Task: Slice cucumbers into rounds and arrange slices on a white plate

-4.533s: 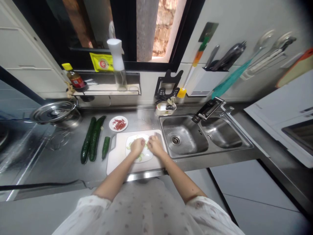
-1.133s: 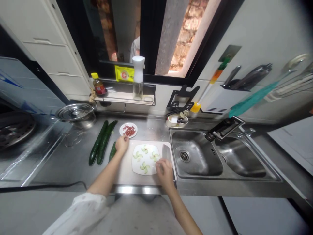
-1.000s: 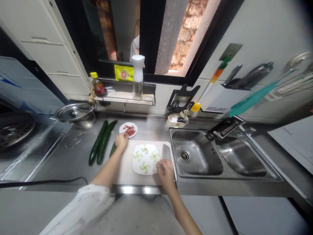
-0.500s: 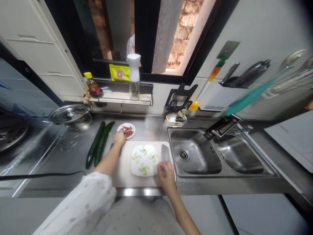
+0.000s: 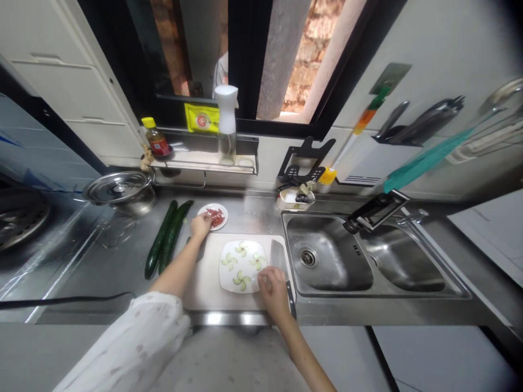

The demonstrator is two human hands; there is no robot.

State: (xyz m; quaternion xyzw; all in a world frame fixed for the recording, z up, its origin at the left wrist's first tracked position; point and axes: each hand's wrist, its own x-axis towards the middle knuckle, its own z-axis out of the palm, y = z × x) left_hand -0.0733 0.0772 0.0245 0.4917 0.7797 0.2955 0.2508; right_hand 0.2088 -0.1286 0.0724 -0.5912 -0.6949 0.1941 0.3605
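Note:
My left hand (image 5: 201, 225) reaches over the near left rim of a small white plate (image 5: 224, 220) of small red pieces (image 5: 216, 216). Its fingers are pinched together at the pieces; anything between them is hidden. My right hand (image 5: 273, 288) is closed, thumb and fingers together, at the right edge of a white square plate (image 5: 242, 265). I cannot make out anything in it. Pale green slices (image 5: 242, 280) lie on this plate in several pinwheel shapes. The plate rests on a white cutting board (image 5: 204, 294). Beside my right hand lies a knife, its blade (image 5: 278, 253) pointing away and its black handle (image 5: 291, 299) partly covered.
Two whole cucumbers (image 5: 167, 239) lie left of the board. A lidded steel pot (image 5: 122, 193) stands behind them. To the right is a double sink (image 5: 330, 256) with a black faucet (image 5: 373, 212). A shelf with a spray bottle (image 5: 227, 128) and a sauce bottle (image 5: 157, 140) runs along the back.
My right hand has moved slightly left over the plate's edge, and the knife handle now shows beside it. My left hand stays at the red pieces. The view has shifted a little.

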